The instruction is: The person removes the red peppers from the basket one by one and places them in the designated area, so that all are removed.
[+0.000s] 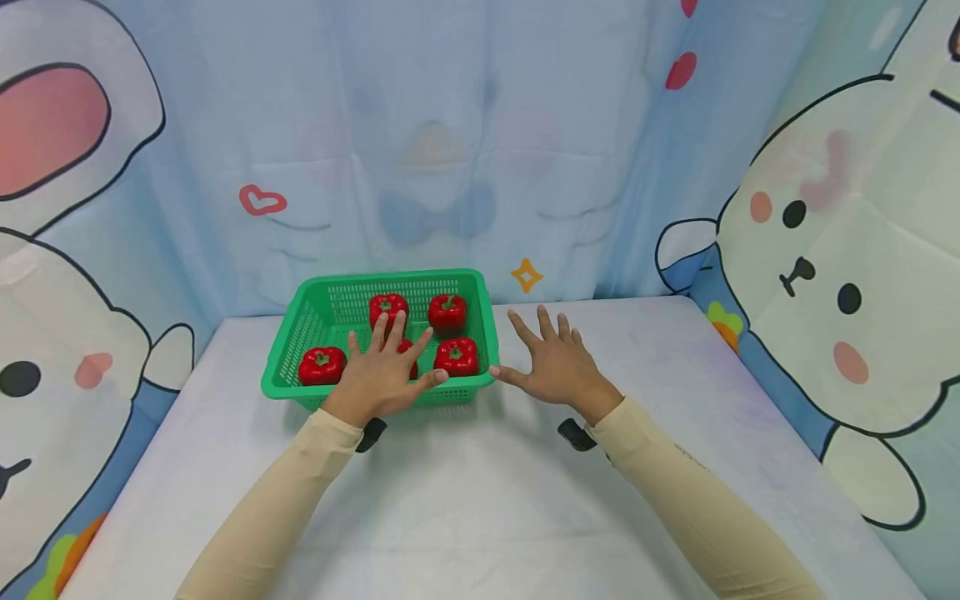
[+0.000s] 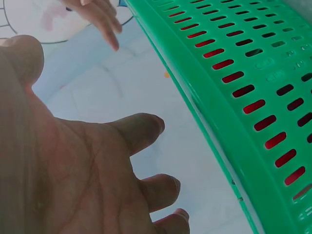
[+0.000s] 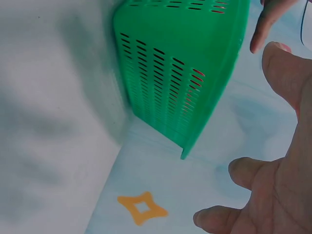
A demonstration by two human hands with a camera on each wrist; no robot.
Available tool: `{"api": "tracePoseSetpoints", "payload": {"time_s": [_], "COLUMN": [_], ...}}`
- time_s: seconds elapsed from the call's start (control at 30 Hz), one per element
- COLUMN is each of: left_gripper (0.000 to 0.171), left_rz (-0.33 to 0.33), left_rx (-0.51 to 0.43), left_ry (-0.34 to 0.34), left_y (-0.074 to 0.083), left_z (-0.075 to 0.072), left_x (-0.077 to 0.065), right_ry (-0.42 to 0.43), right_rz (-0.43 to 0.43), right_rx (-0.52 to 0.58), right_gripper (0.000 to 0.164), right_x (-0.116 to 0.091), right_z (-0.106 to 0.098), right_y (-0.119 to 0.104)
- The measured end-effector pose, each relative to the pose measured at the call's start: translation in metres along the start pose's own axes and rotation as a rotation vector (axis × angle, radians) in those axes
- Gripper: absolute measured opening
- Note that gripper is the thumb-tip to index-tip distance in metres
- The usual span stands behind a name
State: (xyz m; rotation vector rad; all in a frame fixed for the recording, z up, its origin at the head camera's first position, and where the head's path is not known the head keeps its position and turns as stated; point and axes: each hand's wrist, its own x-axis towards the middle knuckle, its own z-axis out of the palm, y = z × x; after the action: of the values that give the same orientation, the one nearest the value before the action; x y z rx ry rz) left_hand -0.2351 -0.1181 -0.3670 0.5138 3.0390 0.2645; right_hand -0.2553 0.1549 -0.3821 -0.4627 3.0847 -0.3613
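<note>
A green plastic basket [image 1: 281, 367] with slotted walls stands toward the back of the table, holding several red bell peppers [image 1: 456, 357]. Over its front part hovers my left hand [image 1: 382, 375], fingers spread, partly hiding one pepper [image 1: 407, 354] in the middle. In the left wrist view the palm [image 2: 92, 175] is apart from the basket wall [image 2: 229, 112], with nothing in it. My right hand [image 1: 558, 367] is held just right of the basket, its fingers spread and its thumb near the basket's right front corner. The right wrist view shows that hand [image 3: 278, 195] holding nothing.
The table [image 1: 480, 517] has a pale cloth over it. Behind it hangs a light blue curtain [image 1: 435, 108] with cartoon prints, and printed cloth also stands along the left and right sides. Each wrist carries a small black device [image 1: 576, 435].
</note>
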Motion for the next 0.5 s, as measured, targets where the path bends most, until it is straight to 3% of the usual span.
{"api": "tracePoseSetpoints", "payload": {"time_s": [0.17,0.27,0.37,0.5], "left_gripper": [0.076,0.074,0.074,0.069], "left_rz": [0.004,-0.005,-0.035,-0.082], "left_rx": [-0.025,-0.075,-0.191,-0.396], "left_ry": [0.015,0.05,0.088,0.133], "left_y": [-0.006,-0.021,-0.05,-0.107], "left_z": [-0.002,-0.009,-0.022,-0.033], "left_x": [-0.003,-0.009,-0.022,-0.046], "right_ry": [-0.009,-0.021,-0.052,-0.082], "right_rz": [-0.006,-0.013,-0.012,0.0], "right_rx": [0.004,0.026,0.09,0.184], "right_gripper": [0.093,0.092,0.091,0.089], "right_x": [-0.001,-0.004,-0.007,-0.009], "right_z": [0.002,0.004,0.008,0.015], "right_y": [0.002,0.004,0.006,0.011]}}
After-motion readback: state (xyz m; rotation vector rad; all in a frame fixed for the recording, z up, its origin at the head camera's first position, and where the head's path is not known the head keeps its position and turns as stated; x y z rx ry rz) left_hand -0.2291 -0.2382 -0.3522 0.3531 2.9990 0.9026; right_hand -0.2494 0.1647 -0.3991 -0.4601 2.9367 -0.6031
